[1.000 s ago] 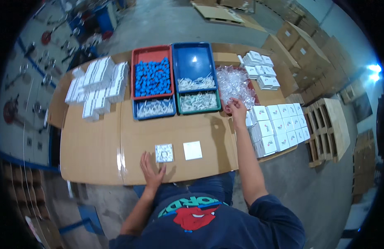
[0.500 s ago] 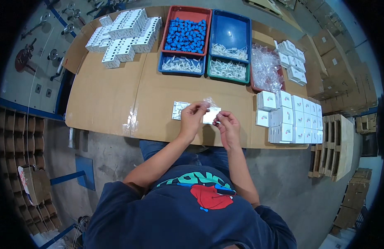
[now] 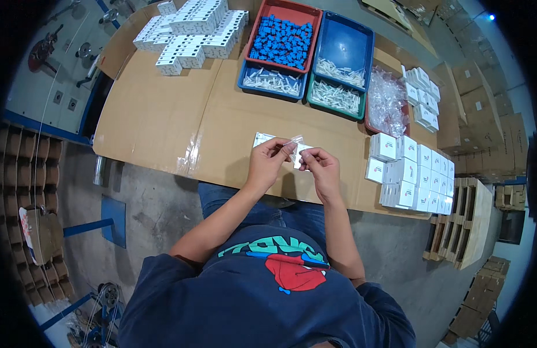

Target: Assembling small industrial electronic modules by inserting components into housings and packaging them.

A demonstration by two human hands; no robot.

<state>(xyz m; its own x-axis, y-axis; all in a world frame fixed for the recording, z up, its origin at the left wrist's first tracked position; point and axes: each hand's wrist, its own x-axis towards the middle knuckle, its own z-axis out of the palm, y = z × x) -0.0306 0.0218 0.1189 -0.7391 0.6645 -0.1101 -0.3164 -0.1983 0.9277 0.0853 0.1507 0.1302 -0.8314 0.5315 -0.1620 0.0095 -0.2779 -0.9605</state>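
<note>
My left hand (image 3: 266,164) is closed in a pinch on a small clear plastic bag (image 3: 296,140), just above the cardboard table top. Facing it, my right hand (image 3: 323,172) has thumb and forefinger pressed together beside the bag; whatever they hold is too small to make out. Between the two hands shows a flat white piece (image 3: 301,156), partly covered by the fingers; I cannot tell whether the right fingers touch it. Behind my left hand, a white item with dark marks (image 3: 261,138) lies on the cardboard, mostly hidden.
Beyond my hands stand a red tray of blue parts (image 3: 257,55), blue (image 3: 243,89) and green (image 3: 352,115) trays of small white pieces, and a tray of clear bags (image 3: 387,101). White boxes (image 3: 416,174) stack at right; white marked blocks (image 3: 199,20) pile far left.
The view has shifted, so the table contents sit further right. My hands have come closer together, and the bag now lies between both sets of fingertips.
</note>
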